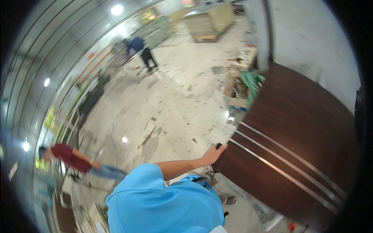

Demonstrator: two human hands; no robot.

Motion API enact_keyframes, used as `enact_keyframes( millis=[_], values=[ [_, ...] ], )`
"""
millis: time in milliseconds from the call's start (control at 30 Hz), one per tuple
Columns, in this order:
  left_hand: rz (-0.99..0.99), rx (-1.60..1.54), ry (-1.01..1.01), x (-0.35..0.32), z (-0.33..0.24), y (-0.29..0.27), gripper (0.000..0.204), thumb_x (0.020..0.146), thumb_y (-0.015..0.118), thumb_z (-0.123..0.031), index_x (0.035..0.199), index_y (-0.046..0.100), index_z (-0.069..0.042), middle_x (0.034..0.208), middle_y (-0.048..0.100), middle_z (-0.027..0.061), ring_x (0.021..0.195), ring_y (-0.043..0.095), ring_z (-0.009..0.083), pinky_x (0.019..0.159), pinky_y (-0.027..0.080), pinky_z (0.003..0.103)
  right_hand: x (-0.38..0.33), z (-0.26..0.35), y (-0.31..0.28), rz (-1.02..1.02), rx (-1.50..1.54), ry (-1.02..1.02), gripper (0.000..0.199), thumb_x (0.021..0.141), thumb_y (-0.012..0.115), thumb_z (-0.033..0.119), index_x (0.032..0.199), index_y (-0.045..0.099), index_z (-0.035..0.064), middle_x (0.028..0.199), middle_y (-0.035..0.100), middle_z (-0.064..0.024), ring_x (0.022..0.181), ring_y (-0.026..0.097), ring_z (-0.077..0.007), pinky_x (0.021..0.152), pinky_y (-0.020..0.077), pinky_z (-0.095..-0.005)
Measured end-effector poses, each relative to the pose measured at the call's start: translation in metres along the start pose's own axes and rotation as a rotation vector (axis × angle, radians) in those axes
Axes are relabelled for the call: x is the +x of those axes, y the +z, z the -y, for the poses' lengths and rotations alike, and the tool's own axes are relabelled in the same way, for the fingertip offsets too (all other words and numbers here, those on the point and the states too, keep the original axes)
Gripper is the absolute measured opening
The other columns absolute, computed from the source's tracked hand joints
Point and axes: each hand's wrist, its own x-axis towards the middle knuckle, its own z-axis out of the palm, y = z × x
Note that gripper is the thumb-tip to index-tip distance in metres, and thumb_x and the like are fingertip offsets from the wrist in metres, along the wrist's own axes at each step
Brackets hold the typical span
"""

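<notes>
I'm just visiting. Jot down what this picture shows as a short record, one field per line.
Left hand: at the edge of a panel
Right hand: not in view
Panel: dark brown, three silvery stripes
Beyond panel: open box, green cloth at its right
Other people: one in dark red, one in dark blue, bent over
Floor: pale, marked with dark patches

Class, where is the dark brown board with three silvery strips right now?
In the head view, the board fills the right side, below the pale wall, with the person's left hand at its left edge.
</notes>
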Motion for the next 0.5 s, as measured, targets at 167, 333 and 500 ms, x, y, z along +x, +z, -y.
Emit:
enact_keyframes(
  millis=[167,333,500],
  values=[
    [0.114,-0.154,-0.064,-0.015,-0.018,0.0,0.083,0.095,0.05,-0.078,0.108,0.073,0.001,0.1,0.074,0.0213,0.1,0.071,0.0345,0.09,0.052,0.044,-0.012,0.042,-0.028,0.016,0.105,-0.012,0.031,0.104,0.058,0.025,0.088,0.072,0.0032,0.085,0.068,-0.0163,0.08,0.064,-0.0384,0.073,0.051,-0.0512],
    [0.186,-0.111,-0.111,-0.009,-0.016,0.012,0.079,0.094,0.053,-0.076,0.118,0.071,-0.003,0.101,0.074,0.0201,0.1,0.071,0.0373,0.088,0.053,0.047,-0.018,0.144,-0.092,0.11,0.202,-0.156,0.027,0.101,0.066,0.026,0.092,0.072,0.0015,0.092,0.069,-0.0172,0.082,0.063,-0.0392,0.074,0.0523,-0.0489],
    [0.154,-0.061,0.079,-0.016,-0.018,0.028,0.067,0.087,0.063,-0.066,0.113,0.067,-0.005,0.102,0.074,0.0237,0.1,0.07,0.0436,0.084,0.054,0.053,0.005,0.303,-0.188,0.518,0.725,-0.15,0.028,0.097,0.07,0.016,0.109,0.074,-0.0084,0.093,0.073,-0.0227,0.09,0.067,-0.0332,0.08,0.055,-0.0438]
  ],
)
